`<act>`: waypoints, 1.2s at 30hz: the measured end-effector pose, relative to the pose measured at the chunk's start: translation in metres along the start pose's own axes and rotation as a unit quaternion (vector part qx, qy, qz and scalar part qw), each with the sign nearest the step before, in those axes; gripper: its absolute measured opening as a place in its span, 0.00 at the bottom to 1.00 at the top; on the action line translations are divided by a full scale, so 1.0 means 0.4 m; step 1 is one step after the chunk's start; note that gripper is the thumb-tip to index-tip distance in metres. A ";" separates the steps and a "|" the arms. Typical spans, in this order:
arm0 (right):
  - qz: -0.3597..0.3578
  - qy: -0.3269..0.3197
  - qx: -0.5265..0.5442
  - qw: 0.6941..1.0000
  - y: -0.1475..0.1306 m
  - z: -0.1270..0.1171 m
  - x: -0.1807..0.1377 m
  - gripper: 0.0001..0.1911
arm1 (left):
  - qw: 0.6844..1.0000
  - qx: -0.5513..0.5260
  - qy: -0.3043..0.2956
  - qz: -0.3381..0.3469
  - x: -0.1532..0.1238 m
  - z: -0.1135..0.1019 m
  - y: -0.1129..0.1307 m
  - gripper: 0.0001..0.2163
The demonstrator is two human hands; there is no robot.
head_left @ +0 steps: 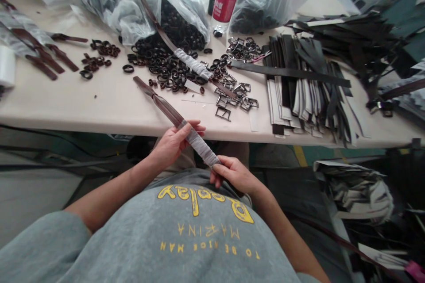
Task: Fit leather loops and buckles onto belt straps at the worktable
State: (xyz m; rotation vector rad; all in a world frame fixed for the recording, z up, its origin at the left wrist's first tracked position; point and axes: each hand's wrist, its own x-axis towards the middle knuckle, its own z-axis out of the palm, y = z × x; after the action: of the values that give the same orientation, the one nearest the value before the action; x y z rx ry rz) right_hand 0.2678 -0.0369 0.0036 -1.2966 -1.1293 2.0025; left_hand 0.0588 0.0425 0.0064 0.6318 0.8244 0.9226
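A folded brown leather belt [169,112], partly wrapped in pale grey film, slants between my hands at the table's front edge. My left hand [174,141] grips it near its middle, thumb on top where the wrapping begins. The wrapped lower end is pinched in my right hand [232,172], close to my shirt. The belt's far brown end points up and left over the table. Behind it lies a second brown strap [159,31] with a wrapped section, draped over the pile of black loops [169,64]. Metal buckles [237,93] are scattered to the right of that pile.
Plastic bags [133,4] of black loops stand at the back beside a red-labelled bottle [226,0]. Black and white strips [299,84] are stacked at right. Wrapped brown belts [43,48] lie at left near small brown loops [99,55]. Pink-handled scissors [260,57] touch the buckles.
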 end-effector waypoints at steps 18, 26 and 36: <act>-0.022 0.064 -0.085 0.994 0.046 0.065 -0.022 0.23 | 0.989 -0.118 0.083 0.028 -0.019 0.028 -0.038 0.15; -0.031 0.077 -0.102 0.991 0.047 0.047 -0.025 0.24 | 0.999 -0.026 0.025 0.030 -0.022 -0.004 0.007 0.18; -0.070 0.098 -0.075 0.990 -0.016 0.049 0.012 0.21 | 0.991 0.110 -0.045 0.063 -0.002 0.004 0.071 0.16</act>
State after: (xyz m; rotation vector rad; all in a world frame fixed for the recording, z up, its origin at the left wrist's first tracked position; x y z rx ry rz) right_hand 0.2478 -0.0372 0.0106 -1.4113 -1.2580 1.6767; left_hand 0.0476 0.0550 0.0293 0.9198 0.8184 0.9157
